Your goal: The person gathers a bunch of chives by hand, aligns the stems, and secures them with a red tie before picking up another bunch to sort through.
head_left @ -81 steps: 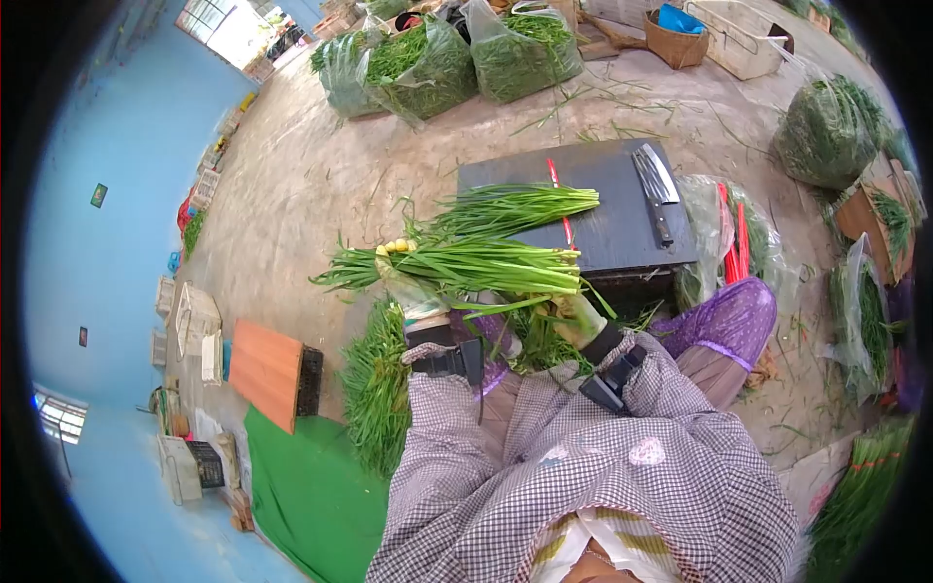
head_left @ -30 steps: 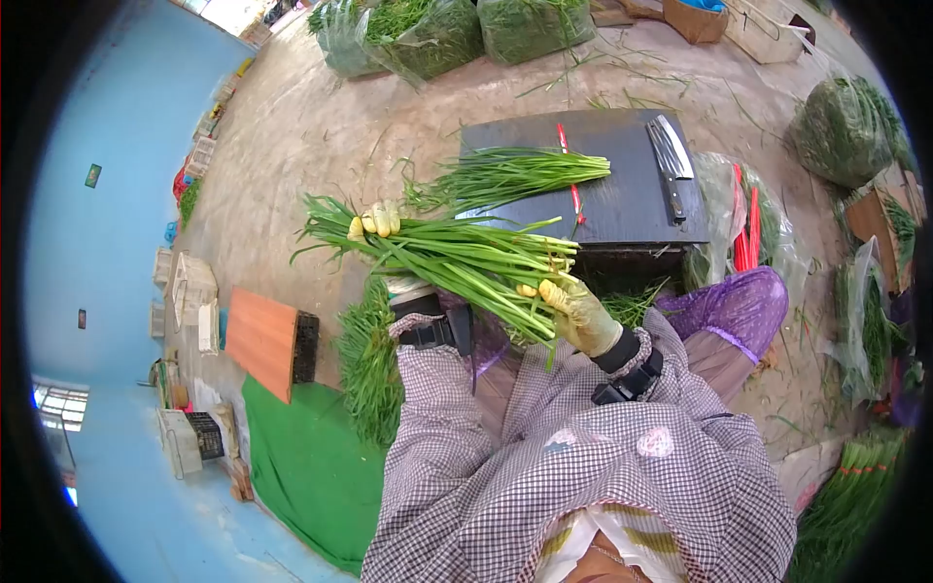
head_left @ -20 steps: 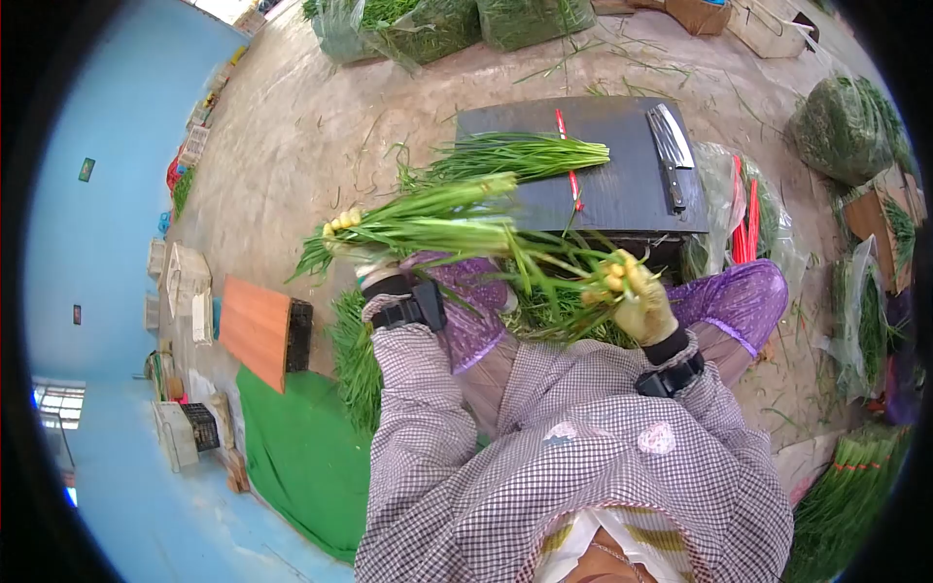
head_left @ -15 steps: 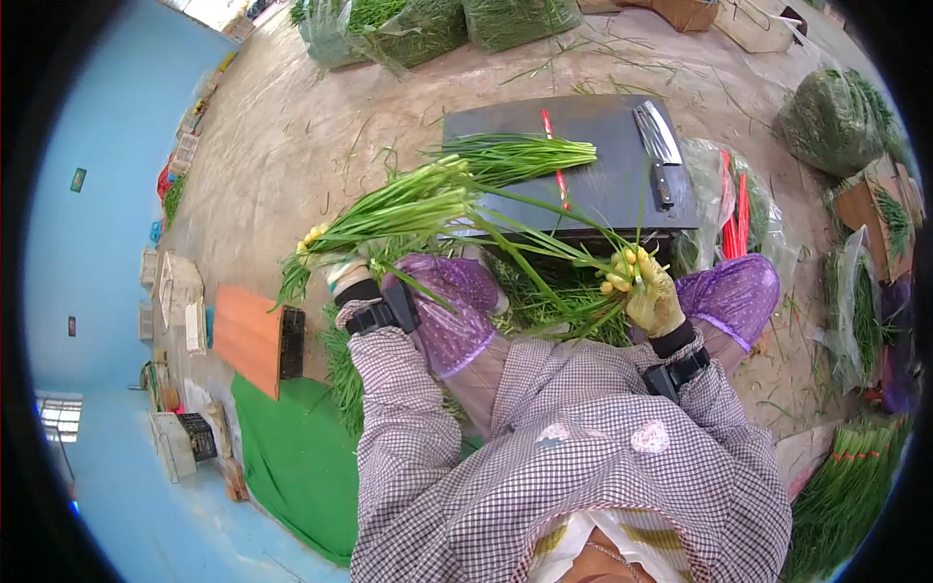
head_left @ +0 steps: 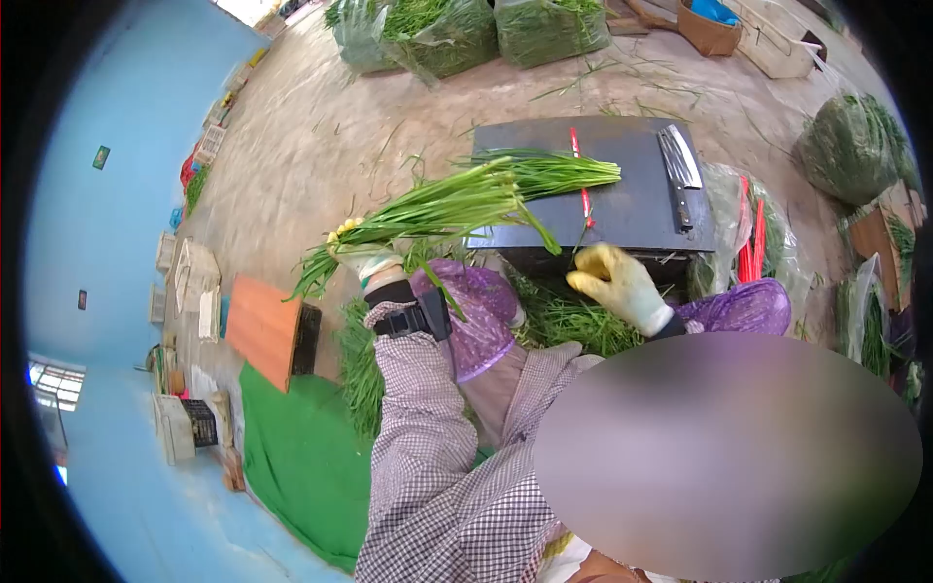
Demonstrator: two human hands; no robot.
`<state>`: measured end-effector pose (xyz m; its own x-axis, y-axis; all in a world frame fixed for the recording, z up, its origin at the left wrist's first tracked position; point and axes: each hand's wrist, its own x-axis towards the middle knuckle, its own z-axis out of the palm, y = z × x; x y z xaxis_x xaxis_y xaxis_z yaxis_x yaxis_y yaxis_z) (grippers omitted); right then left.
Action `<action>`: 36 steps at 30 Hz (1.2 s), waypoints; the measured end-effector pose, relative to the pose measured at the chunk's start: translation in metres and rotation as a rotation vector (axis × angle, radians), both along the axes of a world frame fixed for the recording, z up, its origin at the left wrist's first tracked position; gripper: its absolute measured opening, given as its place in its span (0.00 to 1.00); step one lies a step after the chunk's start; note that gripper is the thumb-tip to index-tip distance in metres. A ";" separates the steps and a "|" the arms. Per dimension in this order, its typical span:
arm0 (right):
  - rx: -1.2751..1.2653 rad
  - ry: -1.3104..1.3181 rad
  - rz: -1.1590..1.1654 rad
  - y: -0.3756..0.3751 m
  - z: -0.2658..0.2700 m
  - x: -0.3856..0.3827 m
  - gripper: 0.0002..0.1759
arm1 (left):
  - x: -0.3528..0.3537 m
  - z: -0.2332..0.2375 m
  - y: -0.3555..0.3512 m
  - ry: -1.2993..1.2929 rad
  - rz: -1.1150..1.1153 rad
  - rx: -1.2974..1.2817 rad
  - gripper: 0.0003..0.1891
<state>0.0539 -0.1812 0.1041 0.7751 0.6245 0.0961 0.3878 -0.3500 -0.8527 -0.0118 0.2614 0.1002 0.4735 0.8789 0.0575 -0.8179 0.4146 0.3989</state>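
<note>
My left hand [head_left: 362,260], in a pale glove with yellow fingertips, is closed around a bunch of long green chives [head_left: 442,206]. Their stalk ends point right, toward the dark board, and a few strands hang loose below. My right hand [head_left: 622,284], gloved in yellow and white, is by the board's front edge with its fingers loosely curled and apart; no stalks show in it. Another bunch of chives [head_left: 573,173] lies on the dark board [head_left: 622,214], across a red tie strip [head_left: 574,142]. A cleaver [head_left: 678,160] with a black handle rests at the board's right side.
More red strips [head_left: 752,238] and clear plastic are right of the board. Loose greens [head_left: 583,321] lie between my knees. Bagged greens [head_left: 442,39] stand at the back, another bag [head_left: 844,146] at the right. An orange-brown panel [head_left: 262,330] and green cloth [head_left: 296,466] are at the left.
The long stalks that were in my right hand are out of it, and its fingers have loosened. My left hand still holds its bunch. The whole view has shifted slightly.
</note>
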 end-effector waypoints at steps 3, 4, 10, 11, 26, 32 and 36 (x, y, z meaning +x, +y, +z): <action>0.501 0.065 0.031 0.053 0.003 0.013 0.23 | 0.012 -0.013 -0.005 -0.105 -0.172 0.097 0.17; 0.607 0.355 0.115 0.063 0.011 0.012 0.22 | 0.018 -0.012 -0.016 -0.073 -0.141 0.076 0.16; 0.576 0.347 0.027 0.066 -0.002 -0.004 0.11 | 0.020 -0.010 -0.038 -0.015 -0.048 0.062 0.16; 0.601 0.406 -0.026 0.056 0.000 -0.006 0.10 | 0.018 -0.021 -0.026 -0.034 -0.078 0.091 0.17; 0.907 1.236 0.256 0.101 0.013 -0.014 0.14 | 0.021 -0.036 -0.020 -0.036 -0.124 0.112 0.19; 1.190 1.109 0.219 0.038 0.011 -0.004 0.15 | -0.001 -0.058 0.025 0.178 0.004 0.164 0.20; 0.654 0.784 0.110 -0.011 0.015 0.005 0.21 | -0.017 -0.049 0.026 1.308 0.256 1.002 0.19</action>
<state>0.0587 -0.1924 0.1188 0.7080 0.7032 -0.0652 -0.3583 0.2781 -0.8912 -0.0284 0.2871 0.0514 0.5127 0.7985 0.3154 0.2582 -0.4938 0.8304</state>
